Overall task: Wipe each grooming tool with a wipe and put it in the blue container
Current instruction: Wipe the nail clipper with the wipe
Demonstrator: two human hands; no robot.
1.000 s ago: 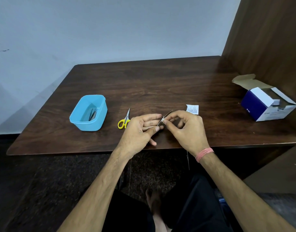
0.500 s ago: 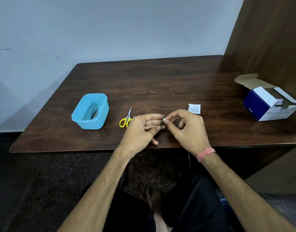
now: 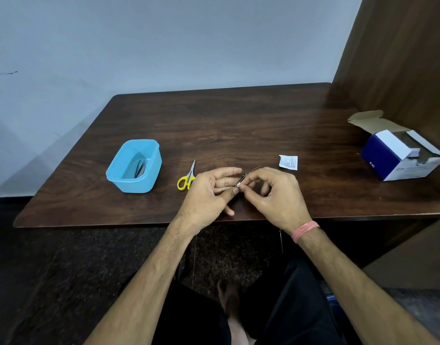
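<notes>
A thin metal grooming tool (image 3: 241,180) is pinched by the left hand (image 3: 209,195) and the right hand (image 3: 276,197), just beside the yellow-handled scissors (image 3: 187,178) on the bench (image 3: 238,125).

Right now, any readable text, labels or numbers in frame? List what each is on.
Sachet: lines of small print, too small to read.
Blue and white box: small marks on the blue side and print on the white front, both blurred, unreadable.
Nothing else carries text.
</notes>
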